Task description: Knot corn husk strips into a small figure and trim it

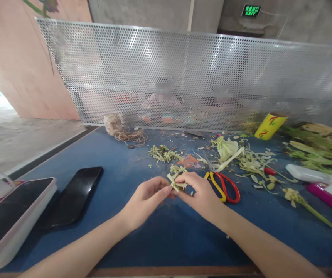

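Between my two hands, over the middle of the blue table, is a small pale-green plant sprig with short cut stems. My left hand pinches it from the left, thumb and fingertips together. From the right, my right hand grips the same sprig with its fingers closed. A heap of similar green sprigs lies just beyond my hands. Scissors with one yellow and one red handle loop lie right beside my right hand, blades pointing away.
A twine roll with loose string stands back left. A black phone and a white-cased device lie left. Plant scraps, a yellow tube and a white-and-purple tool are right. A perforated metal screen borders the far edge.
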The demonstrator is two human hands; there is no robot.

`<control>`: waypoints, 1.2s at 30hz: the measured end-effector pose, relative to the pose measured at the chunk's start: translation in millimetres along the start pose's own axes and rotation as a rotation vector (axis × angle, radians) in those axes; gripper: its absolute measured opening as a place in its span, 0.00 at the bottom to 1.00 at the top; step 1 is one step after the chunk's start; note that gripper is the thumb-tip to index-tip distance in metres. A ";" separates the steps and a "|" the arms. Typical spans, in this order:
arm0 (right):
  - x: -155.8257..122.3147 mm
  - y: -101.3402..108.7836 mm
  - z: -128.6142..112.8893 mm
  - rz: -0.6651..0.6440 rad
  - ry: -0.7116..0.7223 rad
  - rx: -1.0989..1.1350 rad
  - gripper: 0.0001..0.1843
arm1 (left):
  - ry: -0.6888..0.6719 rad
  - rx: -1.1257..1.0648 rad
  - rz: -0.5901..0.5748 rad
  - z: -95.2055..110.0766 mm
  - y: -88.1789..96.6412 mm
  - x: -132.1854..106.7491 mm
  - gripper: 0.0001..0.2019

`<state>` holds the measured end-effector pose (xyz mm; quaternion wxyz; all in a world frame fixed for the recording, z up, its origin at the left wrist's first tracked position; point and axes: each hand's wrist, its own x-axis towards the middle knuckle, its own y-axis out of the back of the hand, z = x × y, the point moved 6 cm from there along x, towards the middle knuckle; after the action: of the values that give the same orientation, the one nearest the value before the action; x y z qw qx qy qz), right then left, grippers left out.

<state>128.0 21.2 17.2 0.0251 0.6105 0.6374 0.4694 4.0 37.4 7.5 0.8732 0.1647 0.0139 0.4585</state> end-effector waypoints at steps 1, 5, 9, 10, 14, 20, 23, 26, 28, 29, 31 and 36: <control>-1.4 -0.5 -2.9 0.009 0.042 -0.053 0.01 | 0.046 -0.107 -0.004 -4.2 -2.6 1.5 0.14; -5.5 -1.3 -11.4 0.034 0.169 -0.203 0.02 | 0.232 -0.342 -0.004 -26.3 -13.3 6.5 0.14; -4.7 0.7 -13.5 -0.046 0.144 -0.150 0.09 | 0.288 -0.446 0.072 -36.6 -10.4 8.1 0.15; -4.3 0.4 -12.9 -0.079 0.114 -0.107 0.10 | 0.286 -0.443 0.105 -36.9 -7.1 8.1 0.15; -4.0 -7.3 -2.0 -0.170 -0.114 0.052 0.04 | 0.265 -0.333 0.173 -33.9 3.5 7.6 0.17; -2.7 -18.5 7.6 -0.202 -0.196 -0.012 0.10 | 0.177 -0.113 0.210 -24.8 6.5 6.1 0.27; -1.7 -16.7 8.1 -0.198 -0.160 -0.021 0.10 | 0.203 -0.119 0.201 -23.9 6.5 4.9 0.30; -2.1 -15.6 7.3 -0.177 -0.130 -0.062 0.09 | 0.240 -0.166 0.165 -25.6 6.2 4.1 0.29; -2.7 -16.2 7.0 -0.157 -0.141 -0.066 0.08 | 0.270 -0.212 0.125 -28.4 5.2 3.7 0.28; -2.7 -16.3 7.2 -0.142 -0.158 -0.056 0.08 | 0.286 -0.234 0.098 -29.9 4.1 3.6 0.27; -2.3 -17.1 8.9 -0.136 -0.211 -0.005 0.09 | 0.310 -0.273 0.040 -31.8 1.4 3.5 0.26; -0.3 -25.2 12.8 -0.300 -0.277 0.248 0.09 | 0.259 -0.210 0.039 -26.2 1.9 3.1 0.18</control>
<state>116.7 32.9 -6.0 0.1067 0.5659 0.7642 0.2904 -0.4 48.1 -16.2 0.8674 0.0121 0.0752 0.4917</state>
